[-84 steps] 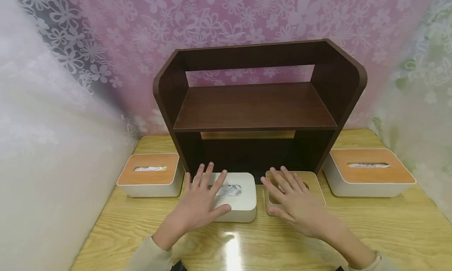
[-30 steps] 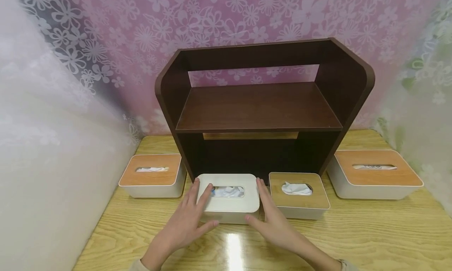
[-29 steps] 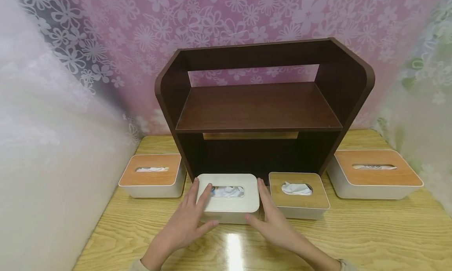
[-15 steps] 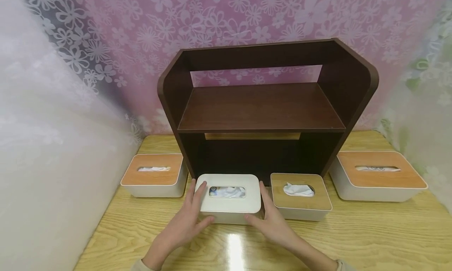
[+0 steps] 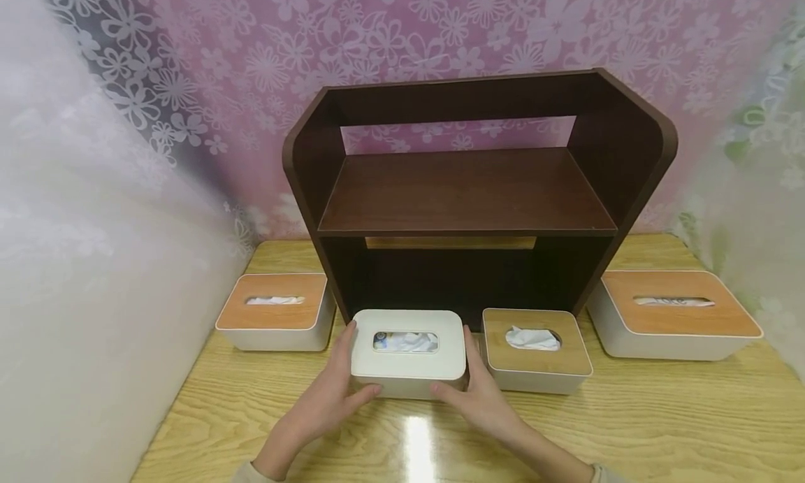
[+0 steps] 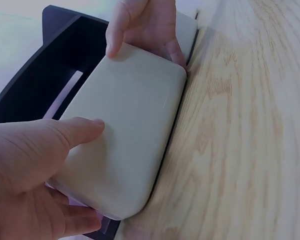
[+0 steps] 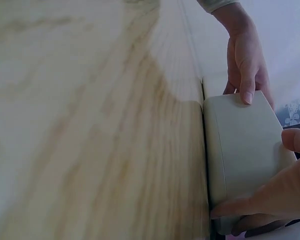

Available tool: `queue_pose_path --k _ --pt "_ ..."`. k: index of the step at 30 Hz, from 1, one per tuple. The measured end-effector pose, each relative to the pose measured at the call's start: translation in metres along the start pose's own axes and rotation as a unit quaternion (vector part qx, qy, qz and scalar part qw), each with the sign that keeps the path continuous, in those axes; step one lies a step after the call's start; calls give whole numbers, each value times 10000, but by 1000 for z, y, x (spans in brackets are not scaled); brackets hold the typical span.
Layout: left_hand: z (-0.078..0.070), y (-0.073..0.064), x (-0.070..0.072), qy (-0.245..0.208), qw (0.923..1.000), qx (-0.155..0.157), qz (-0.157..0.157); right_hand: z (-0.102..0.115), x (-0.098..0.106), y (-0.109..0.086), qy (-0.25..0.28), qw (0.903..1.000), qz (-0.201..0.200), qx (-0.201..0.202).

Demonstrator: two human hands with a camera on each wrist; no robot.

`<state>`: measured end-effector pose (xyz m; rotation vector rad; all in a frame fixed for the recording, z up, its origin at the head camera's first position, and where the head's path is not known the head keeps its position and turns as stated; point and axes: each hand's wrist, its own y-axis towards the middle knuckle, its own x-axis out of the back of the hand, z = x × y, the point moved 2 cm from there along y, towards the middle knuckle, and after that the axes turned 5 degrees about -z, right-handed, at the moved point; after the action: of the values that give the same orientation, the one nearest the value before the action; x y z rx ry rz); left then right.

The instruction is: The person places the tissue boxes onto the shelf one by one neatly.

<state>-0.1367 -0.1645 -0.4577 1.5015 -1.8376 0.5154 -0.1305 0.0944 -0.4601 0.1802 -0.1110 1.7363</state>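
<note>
A white tissue box (image 5: 409,365) with an oblong slot stands on the table in front of the dark brown shelf (image 5: 465,189). My left hand (image 5: 323,398) grips its left end, thumb on the front wall and fingers at the side. At the opposite end my right hand (image 5: 486,393) holds it, thumb also on the front. Both wrist views show the box's plain front wall, the thumb of the left hand (image 6: 30,165) and that of the right hand (image 7: 275,197) pressing it. Fingertips behind the box are partly hidden.
Close to my right hand is a tissue box with a light wood lid (image 5: 537,361). Orange-brown lidded tissue boxes stand at far left (image 5: 270,319) and far right (image 5: 682,319). A flowered cloth (image 5: 440,35) hangs behind the two-tier shelf.
Earlier my hands hovered over the white box and the light-wood-lidded one. The right hand moved left to the white box; the left fingers slid off its lid onto its side.
</note>
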Motion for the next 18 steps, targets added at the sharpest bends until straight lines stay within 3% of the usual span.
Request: queue_pose_path --k 4,8,18 --pt "5 1 -1 -427 9989 191 -8 0 0 0 -6 10000 -24 19" --pt "6 3 -1 -677 9976 135 -16 0 0 0 -11 10000 -4 7" --pt "5 3 -2 -727 9972 112 -126 2 1 0 -6 10000 -5 23"
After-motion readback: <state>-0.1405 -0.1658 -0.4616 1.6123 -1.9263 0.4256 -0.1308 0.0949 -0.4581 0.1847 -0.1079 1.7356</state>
